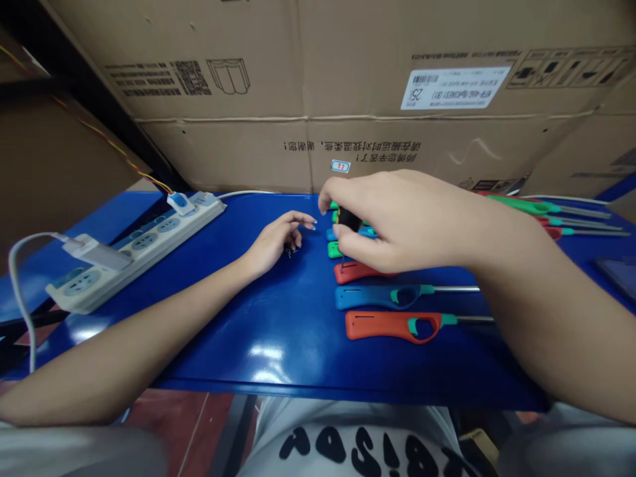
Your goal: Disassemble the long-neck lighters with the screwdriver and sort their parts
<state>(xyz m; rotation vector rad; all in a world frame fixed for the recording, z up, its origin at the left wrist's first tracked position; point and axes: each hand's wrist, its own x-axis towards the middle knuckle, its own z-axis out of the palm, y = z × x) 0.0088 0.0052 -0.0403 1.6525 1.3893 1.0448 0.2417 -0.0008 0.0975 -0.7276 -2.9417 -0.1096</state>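
My right hand [397, 215] grips a small screwdriver [349, 220] by its black handle. The thin shaft points down at the red gas lighter [360, 271], whose far part my hand covers. Gas lighters lie in a column: a blue one [368, 296] and an orange-red one [380, 325] are nearer me. Green [334, 250] and blue handles show partly beyond, under my hand. To the left of the column, my left hand [271, 248] rests on the blue table with fingers loosely bent and apart. Small metal bits, perhaps screws [291, 251], lie beneath its fingertips.
A white power strip [144, 248] with a plugged-in adapter [102, 253] and cables lies on the left. More lighters [527, 205] are grouped at the back right. A large cardboard box [248, 156] stands behind the blue table [223, 348]. A dark flat object [616, 275] sits at the right edge.
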